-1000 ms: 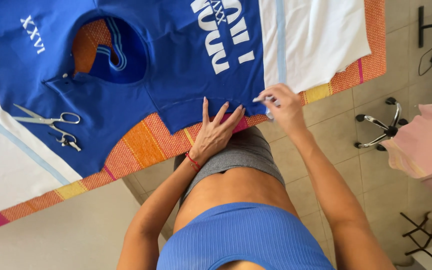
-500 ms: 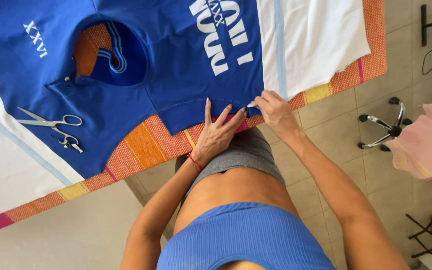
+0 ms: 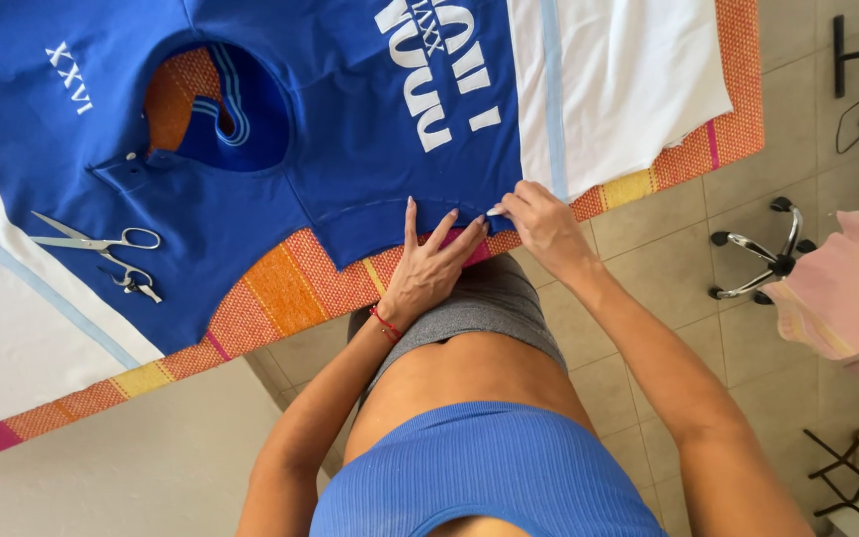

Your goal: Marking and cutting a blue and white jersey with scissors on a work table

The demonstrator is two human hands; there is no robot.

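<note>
The left hand (image 3: 436, 261) lay flat, fingers spread, pressing the blue shirt (image 3: 350, 149) onto the striped surface (image 3: 290, 288), while the right hand (image 3: 541, 221) pinched its hem (near the white panel). Seemingly hem work; holding the fabric taut mattered next.

The left hand (image 3: 431, 267) lies flat, palm down, fingers spread and straight. The right hand (image 3: 541, 221) curls beside it, fingertips pinched together.
</note>
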